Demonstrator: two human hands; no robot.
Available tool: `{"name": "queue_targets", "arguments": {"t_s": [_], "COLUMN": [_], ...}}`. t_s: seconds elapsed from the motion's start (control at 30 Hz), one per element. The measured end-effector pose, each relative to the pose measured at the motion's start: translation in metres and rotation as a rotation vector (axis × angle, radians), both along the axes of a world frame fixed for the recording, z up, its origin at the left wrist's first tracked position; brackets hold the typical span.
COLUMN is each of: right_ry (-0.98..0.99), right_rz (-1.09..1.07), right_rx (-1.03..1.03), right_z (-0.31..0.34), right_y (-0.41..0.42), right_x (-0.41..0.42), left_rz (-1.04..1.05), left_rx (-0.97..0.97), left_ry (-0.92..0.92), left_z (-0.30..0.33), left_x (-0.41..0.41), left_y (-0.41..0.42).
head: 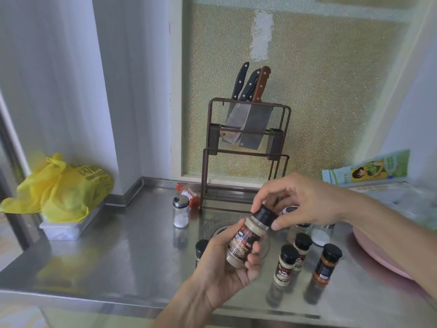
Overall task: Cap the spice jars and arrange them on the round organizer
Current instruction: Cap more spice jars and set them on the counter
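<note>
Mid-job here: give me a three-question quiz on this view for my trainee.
1. True or false: the left hand holds the pale spice jar off the counter.
2. What do the right hand fingers grip? A) the black cap on that jar B) a knife C) the yellow bag
3. Fill in: the red-capped bottle near the knife rack lies on its ____.

Key: 1 true; 2 A; 3 side.
</note>
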State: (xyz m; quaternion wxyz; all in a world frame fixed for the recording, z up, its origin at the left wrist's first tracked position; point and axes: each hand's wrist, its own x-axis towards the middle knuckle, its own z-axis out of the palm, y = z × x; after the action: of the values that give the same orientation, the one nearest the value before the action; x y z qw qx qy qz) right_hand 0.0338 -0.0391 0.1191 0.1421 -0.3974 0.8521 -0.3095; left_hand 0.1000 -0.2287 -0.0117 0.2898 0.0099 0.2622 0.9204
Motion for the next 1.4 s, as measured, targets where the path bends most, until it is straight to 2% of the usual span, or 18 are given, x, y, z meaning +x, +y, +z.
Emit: {"name": "queue_targets", "arguments": {"t_s": [0.13,0.23,0.33,0.47,0.6,0.8,0.93,1.03,1.13,1.23,1.3,1.4], "right_ry": [0.049,0.058,0.043,0.127,0.056,0.223,0.092,0.112,0.078,0.146,0.21,0.338], "right_rz": [0.045,0.055,0.026,-0.077,-0.057,-0.15,-0.146,-0.142,-0.118,-0.143,-0.148,-0.165], "right_rx": [-0.052,-0.071,-0.036,0.158,0.174,0.328,0.272,0.28,0.179,0.138,0.139,0.137], "right_z": [-0.002,-0.003,0.001,0.003,0.013,0.013,0.011,0.009,0.005,-0.002,-0.004,-0.01], "right_y": [-0.002,-0.004,-0.005,-0.011,-0.009,-0.02,-0.023,-0.028,-0.033,-0.049,-0.067,-0.102], "right_x": [0.002,0.002,0.005,0.009,0.012,0.018,0.017,0.016,0.014,0.014,0.015,0.012], "left_rz": [-0.111,-0.091,0.079,0.339,0.461,0.562,0.586,0.599,0.648,0.741,0.814,0.929], "left_rx": [0.146,0.169,0.037,-0.161,-0.312,-0.394,-0.458,-0.481,-0.523,-0.609,-0.722,-1.05], "left_ry": [-0.054,-0.017,0.108,0.225,0.263,0.319,0.379,0.409,0.466,0.495,0.506,0.529], "left_z": [0.002,-0.001,-0.005,-0.01,-0.005,-0.008,-0.01,-0.011,-0.01,-0.01,-0.011,-0.013], "left_x": [0.001,0.001,0.003,0.004,0.006,0.006,0.007,0.008,0.011,0.011,0.008,-0.001], "left_y": [-0.002,-0.002,0.002,0.006,0.006,0.001,-0.006,-0.012,-0.019,-0.03,-0.043,-0.07]}}
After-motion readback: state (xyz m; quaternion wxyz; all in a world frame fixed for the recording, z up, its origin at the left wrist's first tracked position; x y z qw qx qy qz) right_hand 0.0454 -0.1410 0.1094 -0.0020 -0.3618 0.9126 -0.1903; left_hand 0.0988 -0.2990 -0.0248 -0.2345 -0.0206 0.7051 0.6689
